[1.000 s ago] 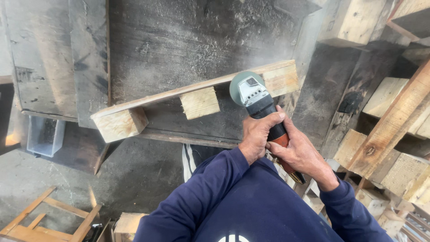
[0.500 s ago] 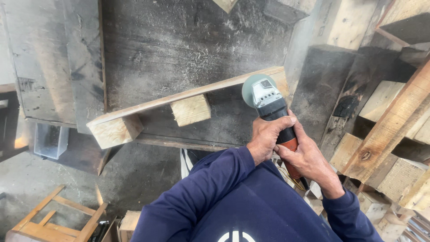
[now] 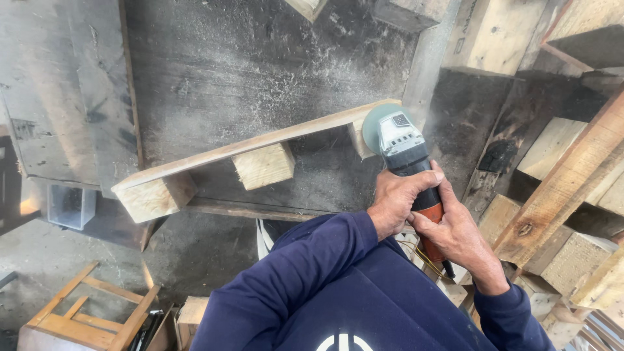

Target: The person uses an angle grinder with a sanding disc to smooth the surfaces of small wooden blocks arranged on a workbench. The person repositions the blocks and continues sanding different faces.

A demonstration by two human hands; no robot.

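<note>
Grinder (image 3: 404, 151) gripped by both hands, left (image 3: 398, 201), right (image 3: 455, 234); I keep disc flat on plank (image 3: 260, 146) end, light pressure, steady passes.

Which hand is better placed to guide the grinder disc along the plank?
Left, probably. The left hand grips the grinder nearest its disc, which touches the plank. The right hand holds the rear handle, farther back.

small dark square label (image 3: 401, 120) on the grinder's grey head, white logo (image 3: 343, 342) on navy sweatshirt back
</note>
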